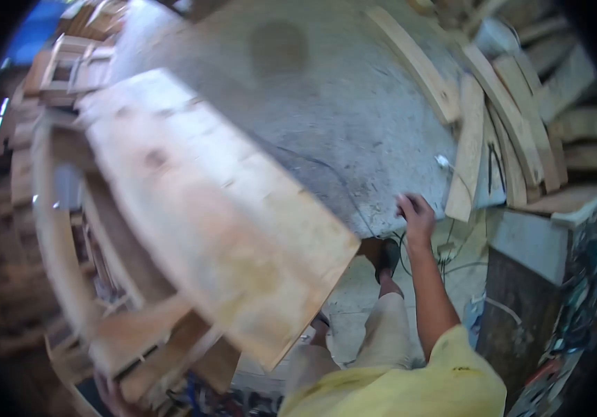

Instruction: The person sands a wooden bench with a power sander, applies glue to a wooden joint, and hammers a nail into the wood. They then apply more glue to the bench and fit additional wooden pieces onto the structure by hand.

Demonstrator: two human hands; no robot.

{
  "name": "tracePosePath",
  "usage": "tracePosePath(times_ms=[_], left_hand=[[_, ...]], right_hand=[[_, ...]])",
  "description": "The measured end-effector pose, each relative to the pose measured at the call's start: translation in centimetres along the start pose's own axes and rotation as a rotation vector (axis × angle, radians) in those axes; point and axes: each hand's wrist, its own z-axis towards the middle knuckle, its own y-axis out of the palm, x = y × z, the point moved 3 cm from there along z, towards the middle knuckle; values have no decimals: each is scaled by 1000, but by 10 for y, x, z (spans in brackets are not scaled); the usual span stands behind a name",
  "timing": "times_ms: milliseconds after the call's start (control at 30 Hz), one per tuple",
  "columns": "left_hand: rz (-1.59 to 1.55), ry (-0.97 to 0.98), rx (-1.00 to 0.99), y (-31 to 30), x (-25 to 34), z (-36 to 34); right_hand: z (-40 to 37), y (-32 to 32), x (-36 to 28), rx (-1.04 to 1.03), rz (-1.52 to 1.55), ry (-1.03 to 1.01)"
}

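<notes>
A large wooden panel (222,208), pale with knots, slants across the left and middle of the view. Beside it on the left runs a curved wooden frame (62,229), and the two appear to belong to one piece of furniture. At the bottom left, my left hand (109,395) is blurred and partly hidden, closed around the lower end of that frame. My right hand (418,214) hangs near the worktable's front edge, fingers loosely bent and a little apart, with nothing seen in them.
A grey worktable (354,132) lies ahead, with a dark cable (326,167) across it. Curved wooden boards (465,153) lie at its right. A wooden box (527,250) stands right of my legs, and cables cross the floor. Stacked wood (6,278) fills the left.
</notes>
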Motion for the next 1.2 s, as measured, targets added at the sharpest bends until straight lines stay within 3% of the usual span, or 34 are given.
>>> tracePosePath(times_ms=[33, 67, 133, 167, 200, 267, 333, 367, 467, 500, 567, 667, 700, 800, 1200], left_hand=[[-60, -119, 132, 49, 88, 21], [-446, -299, 82, 64, 120, 40], [-813, -56, -16, 73, 142, 57], [-983, -37, -68, 72, 136, 53], [-1144, 138, -167, 77, 113, 51], [-1144, 445, -258, 76, 101, 55], [-1207, 578, -277, 84, 95, 53], [-1246, 595, -279, 90, 91, 52], [-1228, 706, -138, 103, 88, 52], [-1206, 684, -166, 103, 89, 54], [-1195, 672, -158, 105, 88, 57], [-1207, 692, -134, 110, 87, 58], [-1234, 687, -132, 112, 86, 58], [-1234, 690, -89, 112, 84, 57], [-1324, 683, -28, 112, 80, 56]], right_hand=[[-42, 10, -38, 1, 9, -70], [-78, 22, -77, -3, 22, -148], [-145, 44, -140, -52, -35, -197], [-183, 61, -166, -98, -56, -213], [-219, 79, -192, -176, -55, -295], [-294, 110, -226, -234, -63, -402], [-364, 147, -245, -349, -234, -571], [-389, 159, -245, -410, -240, -532], [-447, 208, -252, -491, -378, -664], [-457, 220, -257, -478, -407, -686], [-484, 241, -265, -423, -684, -1034], [-510, 257, -265, -276, -692, -939], [-516, 263, -271, -294, -806, -1067], [-527, 277, -277, -338, -1013, -1141], [-556, 313, -277, -246, -1465, -1185]])
